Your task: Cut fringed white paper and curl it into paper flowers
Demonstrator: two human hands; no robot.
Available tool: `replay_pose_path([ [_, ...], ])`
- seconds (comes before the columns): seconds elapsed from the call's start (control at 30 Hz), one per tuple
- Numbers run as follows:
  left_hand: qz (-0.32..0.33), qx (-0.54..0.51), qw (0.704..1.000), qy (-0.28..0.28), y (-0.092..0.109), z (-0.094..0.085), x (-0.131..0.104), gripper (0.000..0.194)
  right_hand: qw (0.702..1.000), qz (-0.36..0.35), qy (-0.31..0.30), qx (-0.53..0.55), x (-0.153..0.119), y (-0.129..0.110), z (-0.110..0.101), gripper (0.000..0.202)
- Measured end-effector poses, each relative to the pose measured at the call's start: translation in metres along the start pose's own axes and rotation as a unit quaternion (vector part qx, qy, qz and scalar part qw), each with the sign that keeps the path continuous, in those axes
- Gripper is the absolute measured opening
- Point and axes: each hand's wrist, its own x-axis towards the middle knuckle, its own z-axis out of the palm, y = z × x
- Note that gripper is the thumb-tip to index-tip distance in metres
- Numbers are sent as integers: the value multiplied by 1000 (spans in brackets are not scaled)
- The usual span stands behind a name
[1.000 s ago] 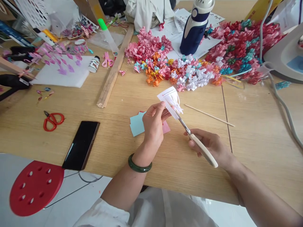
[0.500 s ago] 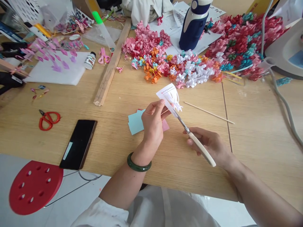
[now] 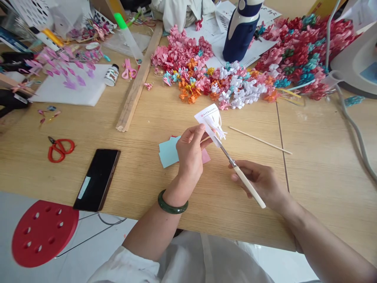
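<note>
Pinched in my left hand [image 3: 191, 151] is a white printed paper [image 3: 205, 114], its far side cut into thin, curling strips. My right hand [image 3: 262, 181] grips scissors [image 3: 249, 184] with cream handles, and their blades meet the paper's near edge just right of my left fingertips. Beneath my left hand lie light blue paper squares [image 3: 168, 152] and a pink piece [image 3: 205, 156], partly hidden by the hand. A thin wooden stick [image 3: 260, 140] rests on the table beyond my right hand.
Colourful paper flowers [image 3: 235, 88] are heaped behind my hands, with a dark blue bottle [image 3: 241, 33] among papers. A wooden strip [image 3: 138, 84], a black phone [image 3: 97, 179] and red-handled scissors [image 3: 60, 150] lie to the left. A grey cable [image 3: 353, 125] runs down the right.
The scissors' handles have shifted slightly left and look closer together. My left hand and the paper have hardly moved.
</note>
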Motion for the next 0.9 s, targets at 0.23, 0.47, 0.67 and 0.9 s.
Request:
replay_pose_path([
  [0.23,-4,9,1000,5,0,0,0,27,1000,5,-7,-6,0,-3,-1,47],
  [0.47,-16,-2,1000,-16,-7,4,-5,27,1000,2,-6,12,1,-2,0,46],
  [0.67,-26,26,999,-8,-11,5,-8,31,1000,1,9,17,1,-3,2,49],
  [0.9,-36,33,999,-9,-11,5,-8,27,1000,-3,15,19,0,-2,2,49],
])
